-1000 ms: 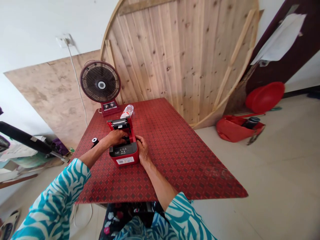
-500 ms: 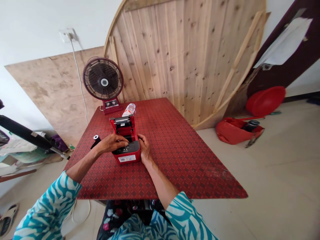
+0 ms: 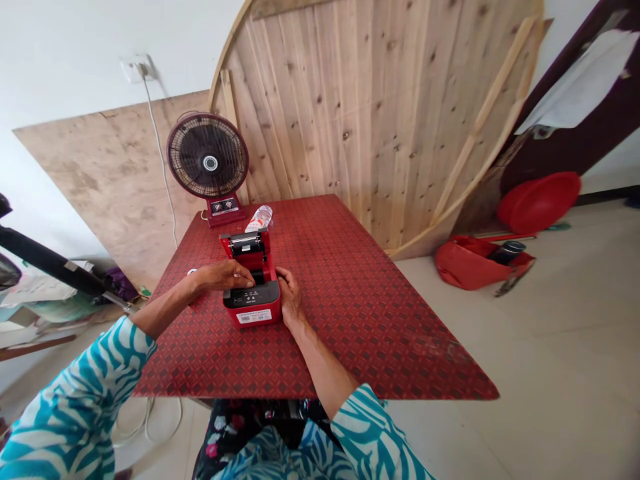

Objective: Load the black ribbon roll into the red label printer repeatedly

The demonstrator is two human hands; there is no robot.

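Reaching into the open red printer (image 3: 253, 315) on the counter (image 3: 350, 320) looks like the step: left hand (image 3: 225, 274) over its bay (image 3: 258, 275), fingers bunched, grip hidden; right hand (image 3: 291, 296) against its right side, can't tell if clamped. Next move likely needs that side steadied.

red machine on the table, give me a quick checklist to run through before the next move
1. Machine resting flat on the table: ok, it looks level.
2. Lid raised: ok, it stands open at the back.
3. Right hand bracing the machine: ok, it is against the right side.
4. Left hand clear of the opening: not ok, its fingers are at the opening.
5. Inside fully in view: not ok, the left hand covers part of it.
6. Bottle clear of the lid: cannot tell, the lid partly hides it.
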